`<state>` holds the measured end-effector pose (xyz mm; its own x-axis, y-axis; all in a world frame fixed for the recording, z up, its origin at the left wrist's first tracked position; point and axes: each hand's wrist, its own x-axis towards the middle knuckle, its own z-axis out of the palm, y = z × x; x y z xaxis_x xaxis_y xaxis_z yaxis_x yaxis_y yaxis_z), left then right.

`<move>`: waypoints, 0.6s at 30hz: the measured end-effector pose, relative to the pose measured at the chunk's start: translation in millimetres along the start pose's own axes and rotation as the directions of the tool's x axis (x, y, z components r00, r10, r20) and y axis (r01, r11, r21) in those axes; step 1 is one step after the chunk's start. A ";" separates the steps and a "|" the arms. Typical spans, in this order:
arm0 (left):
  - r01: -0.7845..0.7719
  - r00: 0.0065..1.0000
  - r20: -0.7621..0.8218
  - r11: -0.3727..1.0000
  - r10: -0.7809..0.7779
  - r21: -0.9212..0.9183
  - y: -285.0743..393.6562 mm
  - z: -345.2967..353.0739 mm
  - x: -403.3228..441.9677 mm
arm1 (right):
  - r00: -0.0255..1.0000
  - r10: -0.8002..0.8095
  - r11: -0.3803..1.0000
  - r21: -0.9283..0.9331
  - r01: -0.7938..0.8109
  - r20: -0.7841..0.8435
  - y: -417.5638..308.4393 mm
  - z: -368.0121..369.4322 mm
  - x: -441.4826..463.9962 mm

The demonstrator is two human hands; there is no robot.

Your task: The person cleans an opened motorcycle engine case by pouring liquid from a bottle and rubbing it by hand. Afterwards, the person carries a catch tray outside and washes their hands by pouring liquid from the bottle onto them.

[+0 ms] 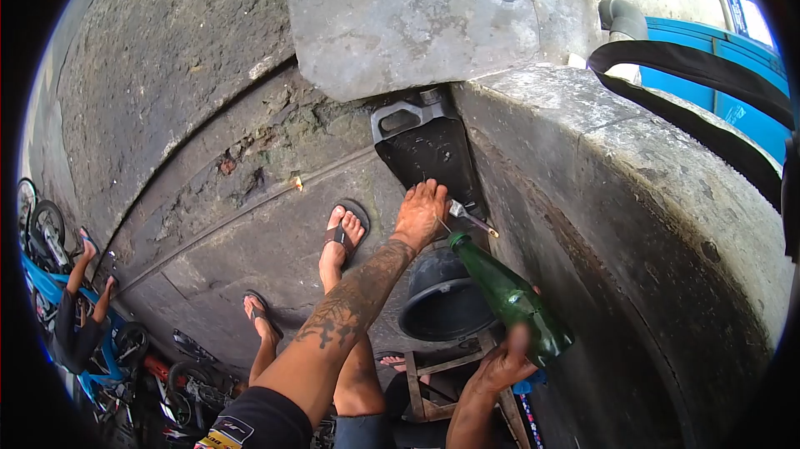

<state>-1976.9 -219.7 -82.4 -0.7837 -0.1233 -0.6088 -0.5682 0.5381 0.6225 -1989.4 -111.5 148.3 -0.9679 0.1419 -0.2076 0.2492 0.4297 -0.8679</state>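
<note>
My left hand [423,212], at the end of a tattooed forearm, is closed over the lower edge of a black cut-open plastic container [429,149]; what its fingers grip is hidden. A thin strand shows beside the fingers. Just right of them is a brush [473,217] with a metal band and a short handle. My right hand [503,361] is wrapped round the wide lower part of a green glass bottle [521,303]. The bottle tilts, its neck pointing up and left toward my left hand. Below that hand sits a black bucket [446,316].
A wooden stool [417,395] stands below the bucket. Concrete walls [558,224] rise at right, with a black strap [692,62] on top. Sandalled feet [342,232] are on the ground. Bicycles [50,232] and another person's legs [79,274] are at far left.
</note>
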 end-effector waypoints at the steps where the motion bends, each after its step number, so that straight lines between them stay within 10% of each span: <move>1: 0.001 1.000 0.000 1.000 -0.001 -0.002 3.3 -4.2 5.3 | 1.000 0.000 1.000 -0.002 0.000 0.001 -0.3 -3.6 -1.5; 3: 0.348 0.937 0.143 0.899 -0.320 -0.266 11.1 -6.2 13.7 | 0.999 -0.008 0.999 -0.040 0.006 -0.033 -1.2 -10.2 -3.9; 5: 0.358 0.925 0.022 0.851 -0.379 -0.383 5.3 12.5 20.1 | 0.999 -0.008 1.000 0.013 0.008 -0.037 -3.7 -12.1 -6.5; 7: 0.402 0.870 0.245 0.326 -0.428 -0.856 5.8 14.7 22.5 | 0.999 -0.011 0.998 0.065 0.014 -0.042 -6.5 -12.0 -7.7; 9: 0.274 0.935 0.240 0.100 -0.261 -0.956 -7.9 36.7 29.5 | 1.000 -0.006 0.997 0.081 0.007 -0.019 -8.5 -10.2 -10.3; 11: 0.435 0.852 0.469 -0.184 -0.232 -0.882 -11.4 47.1 29.1 | 0.999 -0.036 0.997 0.072 0.037 -0.022 -7.4 -7.2 -11.9; 18: 0.309 0.942 0.292 -0.767 0.166 -0.562 -5.1 28.8 18.1 | 0.999 -0.029 0.997 0.072 0.030 -0.016 -4.3 -6.9 -14.8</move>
<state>-1980.9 -200.6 -110.7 -0.7594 0.2165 -0.6135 0.0522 -0.9197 -0.3891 -1975.9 -109.3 158.2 -0.9740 0.1433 -0.1753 0.2169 0.3685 -0.9040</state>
